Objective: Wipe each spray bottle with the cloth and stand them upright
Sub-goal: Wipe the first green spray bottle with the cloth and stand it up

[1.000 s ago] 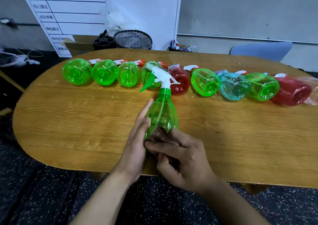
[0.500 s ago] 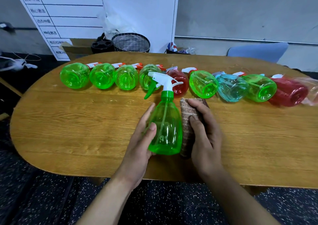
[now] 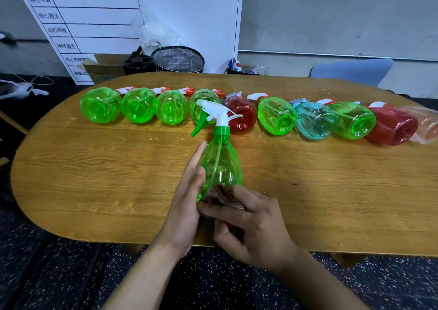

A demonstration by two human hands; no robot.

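The left hand [image 3: 187,205] is pressing nearly straight fingers along the side of the green spray bottle [image 3: 219,167], while the right hand [image 3: 251,226] is curling its grip around the brown cloth [image 3: 221,194] at the bottle's base. The bottle is tilting above the wooden desk [image 3: 94,167], nozzle pointing away. Behind it, a row of bottles [image 3: 275,116] is lying on its sides across the desk.

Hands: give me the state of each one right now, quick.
Left hand: open, straight fingers steadying the green spray bottle.
Right hand: fingers curled at the bottle's base; the cloth is barely visible, so its grip cannot be told.
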